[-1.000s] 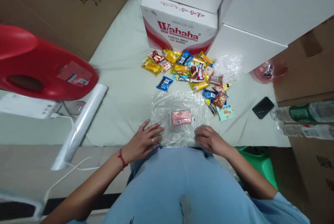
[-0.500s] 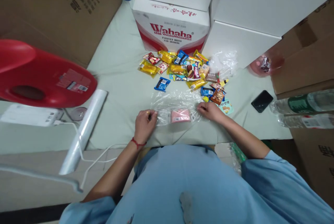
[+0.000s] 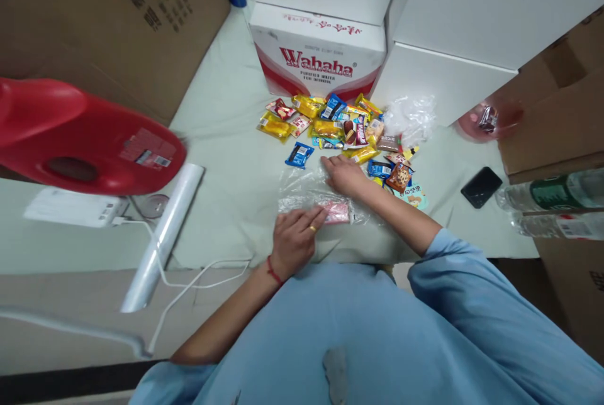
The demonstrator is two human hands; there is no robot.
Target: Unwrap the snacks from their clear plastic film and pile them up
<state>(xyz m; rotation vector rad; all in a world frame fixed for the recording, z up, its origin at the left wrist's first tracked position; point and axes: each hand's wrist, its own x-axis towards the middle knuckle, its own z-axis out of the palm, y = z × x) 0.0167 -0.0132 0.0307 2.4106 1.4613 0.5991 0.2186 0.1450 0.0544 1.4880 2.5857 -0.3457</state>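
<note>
A pink snack packet (image 3: 337, 210) lies wrapped in a sheet of clear plastic film (image 3: 302, 186) on the pale green cloth. My left hand (image 3: 296, 238) lies with fingers stretched flat over the film and the packet's left end, pressing it down. My right hand (image 3: 345, 174) rests just beyond, palm down on the far part of the film, fingers together. A heap of several colourful snack packets (image 3: 330, 125) lies past my right hand, before the Wahaha box.
A red and white Wahaha carton (image 3: 321, 53) and white boxes (image 3: 453, 21) stand at the back. A roll of clear film (image 3: 163, 238) and a red plastic stool (image 3: 80, 141) are left. A black phone (image 3: 481, 186) and water bottles (image 3: 552, 194) lie right.
Both hands let go of the film's side edges and moved inward. My left hand now covers the wrapped packet; my right hand moved forward onto the far film.
</note>
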